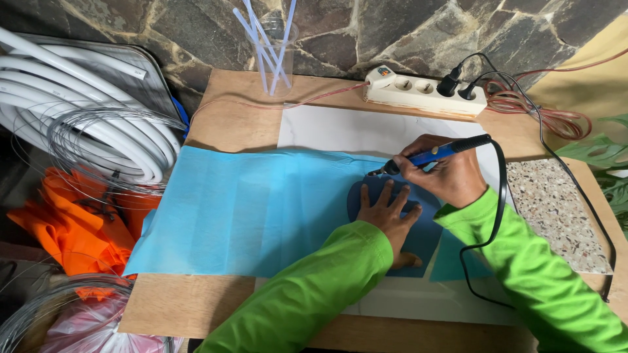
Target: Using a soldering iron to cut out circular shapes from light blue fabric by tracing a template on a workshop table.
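Head view, single entry. Left hand (386,212): laid flat, palm down, fingers (381,193) spread, pressing a dark blue template (425,232) of rounded outline against a sheet of light blue non-woven fabric (261,209). The template lies directly under the fingers and extends beyond them toward the right hand; its upper curve sits just past the fingertips.

Right hand (448,173): fingers curled tight around a blue-and-black corded hot-cutting pen (435,153), gripped like a pencil. The pen's metal tip (374,172) rests on the fabric just beyond the left fingertips, at the template's upper edge. A black cable (500,196) runs from the pen's rear over the right wrist and loops below the forearm.

Both arms wear bright green sleeves (314,294).

Beneath the fabric: a white slab (353,131) on a wooden table (229,111). Well beyond the fingertips, at the table's far edge: a white power strip (418,91) with two black plugs, and a clear cup of translucent straws (271,46). Right of the right hand: a speckled stone slab (556,209). Far left of the left hand: coiled white hose (85,98), loops of thin wire (104,144), orange fabric (65,229).
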